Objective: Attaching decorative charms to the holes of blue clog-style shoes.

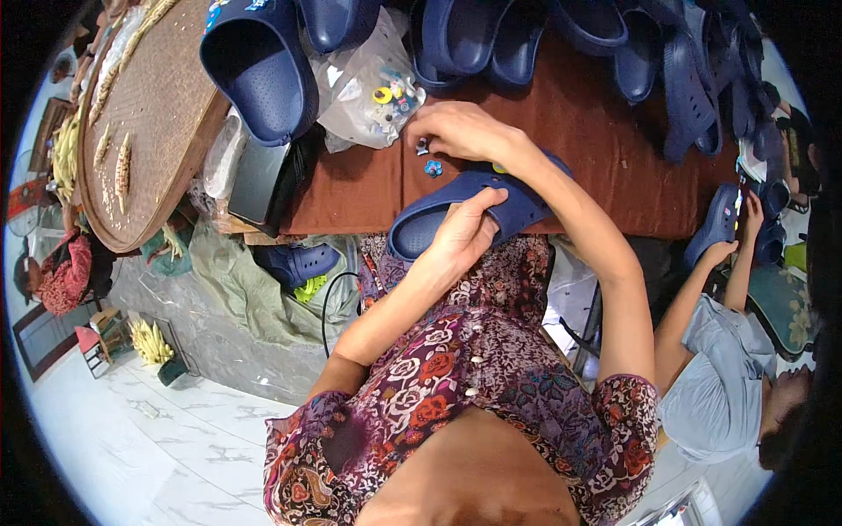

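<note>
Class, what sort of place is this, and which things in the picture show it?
Probably a home doubling as a small workshop: many matching navy clogs crowd the table, a plastic bag holds small charms, and corn cobs lie on a woven tray.

Left forearm (390, 307) is angled up and inward, left hand (465, 230) clasped with the thumb (485, 201) stretched out. Right arm (610, 254) is bent hard at the elbow, right hand (460, 130) held farther out, back turned up, fingertips kinda hard to make out.
</note>
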{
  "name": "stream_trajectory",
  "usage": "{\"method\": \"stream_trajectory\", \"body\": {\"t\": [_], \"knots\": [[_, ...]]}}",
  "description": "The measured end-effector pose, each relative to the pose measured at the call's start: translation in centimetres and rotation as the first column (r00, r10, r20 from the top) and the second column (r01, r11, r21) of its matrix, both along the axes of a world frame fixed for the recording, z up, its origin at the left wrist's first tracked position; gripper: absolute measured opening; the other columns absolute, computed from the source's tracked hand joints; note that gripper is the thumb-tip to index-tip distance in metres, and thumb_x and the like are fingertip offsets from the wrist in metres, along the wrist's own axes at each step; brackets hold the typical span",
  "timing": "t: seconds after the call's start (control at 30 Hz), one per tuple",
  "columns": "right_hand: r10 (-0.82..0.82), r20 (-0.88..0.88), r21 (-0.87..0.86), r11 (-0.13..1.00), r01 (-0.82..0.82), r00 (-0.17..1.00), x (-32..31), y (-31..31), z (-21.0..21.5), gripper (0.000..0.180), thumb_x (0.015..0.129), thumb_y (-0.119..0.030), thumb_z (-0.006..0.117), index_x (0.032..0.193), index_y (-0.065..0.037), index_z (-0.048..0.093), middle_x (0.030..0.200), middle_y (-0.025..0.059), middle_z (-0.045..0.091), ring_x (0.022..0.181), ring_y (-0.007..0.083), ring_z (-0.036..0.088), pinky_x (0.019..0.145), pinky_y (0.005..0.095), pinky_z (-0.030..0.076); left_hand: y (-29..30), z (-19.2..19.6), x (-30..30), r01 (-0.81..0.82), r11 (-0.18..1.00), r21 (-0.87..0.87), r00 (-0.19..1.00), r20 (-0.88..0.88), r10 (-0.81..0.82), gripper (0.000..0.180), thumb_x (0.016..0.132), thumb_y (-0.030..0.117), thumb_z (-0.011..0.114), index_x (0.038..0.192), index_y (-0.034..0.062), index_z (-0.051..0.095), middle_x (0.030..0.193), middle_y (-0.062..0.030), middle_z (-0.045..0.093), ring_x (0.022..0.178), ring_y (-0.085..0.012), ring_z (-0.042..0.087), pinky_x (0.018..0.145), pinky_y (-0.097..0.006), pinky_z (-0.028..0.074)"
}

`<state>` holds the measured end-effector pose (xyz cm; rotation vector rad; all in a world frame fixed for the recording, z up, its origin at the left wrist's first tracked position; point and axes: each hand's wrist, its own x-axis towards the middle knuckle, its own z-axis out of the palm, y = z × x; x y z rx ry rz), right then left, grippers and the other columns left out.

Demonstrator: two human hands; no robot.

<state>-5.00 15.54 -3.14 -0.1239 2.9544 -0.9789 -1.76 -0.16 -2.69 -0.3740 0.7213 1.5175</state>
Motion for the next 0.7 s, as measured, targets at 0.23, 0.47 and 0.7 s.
{"method": "stream_trajectory", "body": {"t": [0.23,0.47,0.7], "knots": [[-0.024,-0.150,-0.011,1.000,0.023,0.988,-0.5,-0.5,-2.4,0.013,0.074,-0.007,0.069,0.087,-0.007,0.066,0.092,0.0102,0.065,0.093,0.0318,0.063,0.076,0.0429,0.051,-0.1,0.7,-0.3,0.010,1.000,0.019,1.000,-0.014,-0.010,0.035,0.090,0.002,0.062,0.123,-0.0043,0.053,0.121,-0.0117,0.062,0.115,-0.0228,0.060,0.106,-0.038,0.046],[-0.162,-0.094,-0.093,0.984,0.153,0.982,4.1,2.2,2.4,0.012,0.090,-0.016,0.060,0.095,-0.005,0.061,0.094,0.0110,0.061,0.092,0.0329,0.061,0.079,0.0413,0.048,0.0,0.9,-0.1,-0.032,0.996,0.081,0.997,0.078,0.026,0.040,0.092,0.007,0.055,0.129,-0.0035,0.046,0.127,-0.0151,0.059,0.119,-0.0271,0.058,0.108,-0.043,0.044],[-0.359,0.109,-0.371,0.850,0.373,0.927,11.2,1.0,8.4,0.018,0.090,-0.018,0.060,0.099,-0.002,0.059,0.087,0.0124,0.065,0.083,0.0257,0.066,0.076,0.0365,0.050,-0.6,1.3,0.3,-0.092,0.996,0.018,0.996,0.007,0.092,0.030,0.089,0.005,0.061,0.118,-0.0024,0.055,0.112,-0.0101,0.064,0.104,-0.0215,0.064,0.097,-0.039,0.052]]}}
